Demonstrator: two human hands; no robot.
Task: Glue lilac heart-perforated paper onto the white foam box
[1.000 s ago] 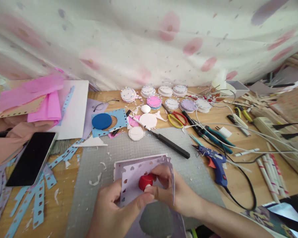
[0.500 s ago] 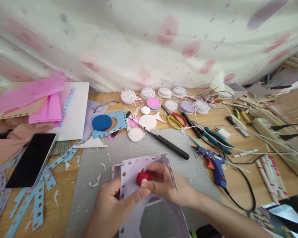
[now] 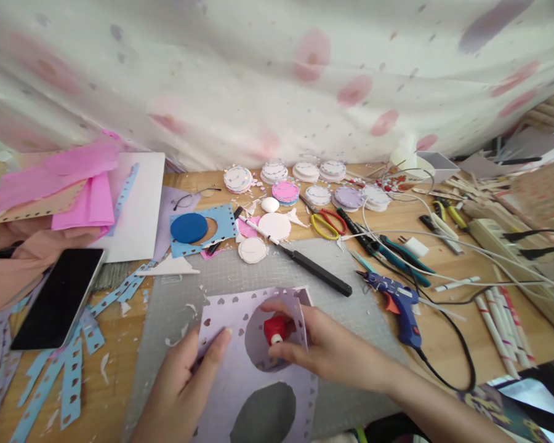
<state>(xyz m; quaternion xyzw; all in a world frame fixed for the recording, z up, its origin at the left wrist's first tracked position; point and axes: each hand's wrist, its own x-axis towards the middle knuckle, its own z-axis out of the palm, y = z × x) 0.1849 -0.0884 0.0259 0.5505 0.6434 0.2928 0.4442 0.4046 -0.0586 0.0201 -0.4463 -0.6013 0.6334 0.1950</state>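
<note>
A lilac foam sheet (image 3: 233,369) with heart-shaped holes along its edges and two round cut-outs lies flat on the grey cutting mat (image 3: 175,320). My left hand (image 3: 184,381) presses its left part down with the fingers spread. My right hand (image 3: 323,351) grips a small red punch (image 3: 275,330) set over the sheet at the rim of the upper round hole.
A black craft knife (image 3: 316,272) and a blue glue gun (image 3: 399,301) with its cord lie past the mat. Scissors (image 3: 327,221), round foam discs (image 3: 286,191), a blue disc (image 3: 189,227), a phone (image 3: 60,295), blue punched strips (image 3: 69,375) and pink sheets (image 3: 80,191) crowd the wooden table.
The lilac sheet, held curled up in both hands before, now lies flat on the mat. My left hand has let go of its edge and presses it down; the red punch has shifted slightly right.
</note>
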